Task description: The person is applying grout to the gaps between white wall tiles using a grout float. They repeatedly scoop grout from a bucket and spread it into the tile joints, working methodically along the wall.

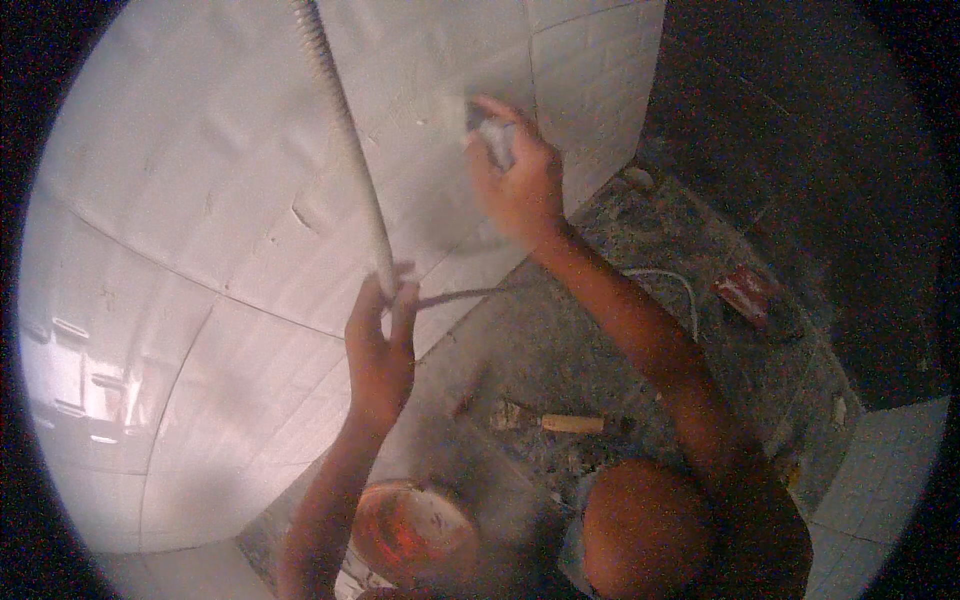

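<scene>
A pale ribbed flexible hose (345, 120) runs down along the white tiled wall (250, 170). My left hand (382, 345) has its fingers closed around the hose's lower end. A thin cord (465, 295) leads right from beside those fingers and passes behind my right forearm. Higher up and further right, my right hand (520, 180) is curled around a small grey-and-white thing (495, 140), held at the wall's surface. Blur and the fingers hide what kind of thing it is.
On the dirty floor (650, 225) lies a tool with a wooden handle (572, 424). A round orange-red container (415, 530) stands near my left forearm. A dark red packet (745, 293) lies by the dark wall (800, 150) at right. My knee (645, 530) shows at the bottom.
</scene>
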{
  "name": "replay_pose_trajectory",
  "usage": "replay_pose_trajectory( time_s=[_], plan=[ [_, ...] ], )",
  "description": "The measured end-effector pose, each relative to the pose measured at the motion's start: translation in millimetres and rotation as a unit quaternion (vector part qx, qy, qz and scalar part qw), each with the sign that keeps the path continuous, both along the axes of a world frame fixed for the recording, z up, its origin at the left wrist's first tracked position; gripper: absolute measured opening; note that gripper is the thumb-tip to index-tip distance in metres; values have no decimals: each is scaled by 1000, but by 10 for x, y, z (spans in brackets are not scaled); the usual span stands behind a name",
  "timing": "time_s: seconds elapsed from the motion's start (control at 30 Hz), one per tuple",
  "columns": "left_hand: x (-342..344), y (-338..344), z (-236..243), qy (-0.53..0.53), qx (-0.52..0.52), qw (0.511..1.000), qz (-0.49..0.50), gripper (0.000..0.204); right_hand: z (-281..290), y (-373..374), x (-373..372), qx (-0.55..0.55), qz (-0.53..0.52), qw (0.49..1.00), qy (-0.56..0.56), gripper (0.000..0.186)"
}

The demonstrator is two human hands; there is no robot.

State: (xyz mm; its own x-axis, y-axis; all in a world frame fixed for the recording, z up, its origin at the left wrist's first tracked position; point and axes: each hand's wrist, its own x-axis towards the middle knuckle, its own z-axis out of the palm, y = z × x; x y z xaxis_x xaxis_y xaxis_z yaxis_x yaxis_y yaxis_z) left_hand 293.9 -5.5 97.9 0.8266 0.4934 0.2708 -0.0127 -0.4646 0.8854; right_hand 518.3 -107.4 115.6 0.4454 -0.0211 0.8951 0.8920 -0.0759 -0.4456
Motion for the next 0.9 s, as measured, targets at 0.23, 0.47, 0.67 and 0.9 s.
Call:
replay_pose_trajectory(
  time_s=[0.23, 0.47, 0.67, 0.9],
  plan=[
    [-664, -567, 346, -8, -107, 994, -14, 27, 507, -351, 231, 35, -87, 995, 41, 34],
    [-1120, -957, 611, 43, -126, 989, -56, 25, 554, -452, 122, 4, -168, 986, -4, 33],
    [-992, -1005, 597, 4, -129, 986, -103, 19, 492, -172, -249, -7, -117, 993, -28, 42],
    [-967, -867, 602, 49, -140, 986, -72, 20, 176, 63, -310, -22, 34, 999, 22, 40]
  ],
)
